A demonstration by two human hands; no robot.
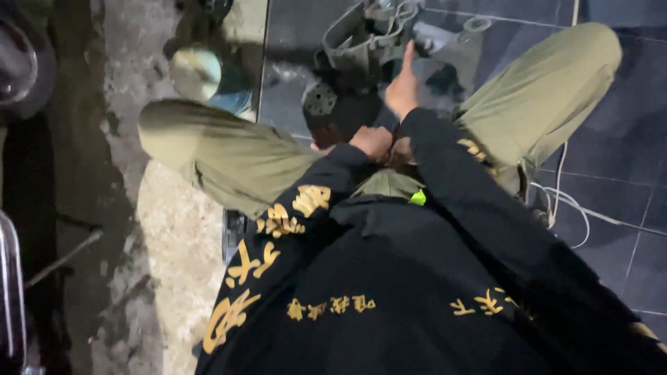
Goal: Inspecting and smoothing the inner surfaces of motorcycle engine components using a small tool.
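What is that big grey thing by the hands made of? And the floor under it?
The big grey ribbed machine part looks like cast metal, dull and matt: thick ribs and a rough grey skin, though hard plastic cannot be ruled out. The dark blue floor looks like glazed tile: straight pale joint lines and a faint sheen.

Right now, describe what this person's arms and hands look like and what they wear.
Both arms are covered by long black sleeves: the left sleeve carries large yellow embroidered characters, the right sleeve smaller yellow ones. The left hand and right hand are bare, with no gloves. No rings or watch can be made out.
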